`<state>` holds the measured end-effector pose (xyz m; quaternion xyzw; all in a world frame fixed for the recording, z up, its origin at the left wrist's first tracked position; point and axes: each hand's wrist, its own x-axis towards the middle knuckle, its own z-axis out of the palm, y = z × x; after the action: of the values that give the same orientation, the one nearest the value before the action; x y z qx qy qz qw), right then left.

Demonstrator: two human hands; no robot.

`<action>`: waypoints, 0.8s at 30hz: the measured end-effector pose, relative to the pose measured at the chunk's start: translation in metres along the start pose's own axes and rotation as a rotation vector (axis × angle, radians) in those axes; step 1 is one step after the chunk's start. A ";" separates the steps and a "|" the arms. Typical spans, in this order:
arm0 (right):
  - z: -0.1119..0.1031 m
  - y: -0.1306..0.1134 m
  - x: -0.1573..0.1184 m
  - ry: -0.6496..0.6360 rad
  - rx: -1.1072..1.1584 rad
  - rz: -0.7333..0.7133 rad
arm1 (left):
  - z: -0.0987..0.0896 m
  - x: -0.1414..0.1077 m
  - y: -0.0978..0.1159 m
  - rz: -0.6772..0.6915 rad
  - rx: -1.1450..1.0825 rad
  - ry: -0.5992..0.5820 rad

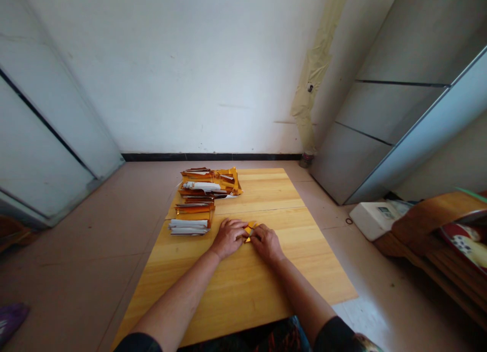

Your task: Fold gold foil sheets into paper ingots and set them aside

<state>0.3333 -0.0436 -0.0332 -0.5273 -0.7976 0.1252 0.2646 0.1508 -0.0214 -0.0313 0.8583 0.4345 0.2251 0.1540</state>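
Far left, floor: a purple item [12, 321] is cut off by the frame edge; its kind cannot be told.
Left wall side: white panels [41, 144] are crossed by a dark slanting gap.
Wooden tabletop [304, 255]: its far left part is taken up by folded paper, set in rows one behind another.
Near row: a white-edged paper bundle [188, 226] is laid nearest, with amber foil paper [194, 213] just behind it.
Far rows: another white bundle [201, 186] is flanked by shiny amber folds [230, 175].
Left hand [229, 237]: fingers are curled, closed on the left side of the gold paper piece [250, 230].
Gold paper piece: held between both hands over the table's middle, right of the rows; fold detail is too small to be read.
Right hand [267, 242]: fingers are bent and pinched on the piece's right side.
Wall: a strip of tan tape [312, 63] is stuck down it.
Right: a grey refrigerator [365, 111] is seen, then a white box [375, 217] beside wooden furniture [422, 230].
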 end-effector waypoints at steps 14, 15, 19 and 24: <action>-0.005 -0.010 0.004 -0.054 -0.153 0.061 | 0.004 0.003 -0.003 -0.056 -0.011 -0.006; -0.005 -0.010 0.005 -0.053 -0.156 0.070 | 0.004 0.002 -0.004 -0.053 -0.012 -0.005; -0.003 -0.010 0.006 -0.050 -0.163 0.089 | 0.004 0.002 -0.003 -0.048 -0.007 -0.011; -0.002 -0.010 0.008 -0.055 -0.182 0.096 | 0.003 0.001 -0.001 -0.065 -0.020 -0.018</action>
<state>0.3243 -0.0411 -0.0240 -0.5830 -0.7866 0.0792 0.1874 0.1521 -0.0201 -0.0338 0.8442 0.4585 0.2165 0.1739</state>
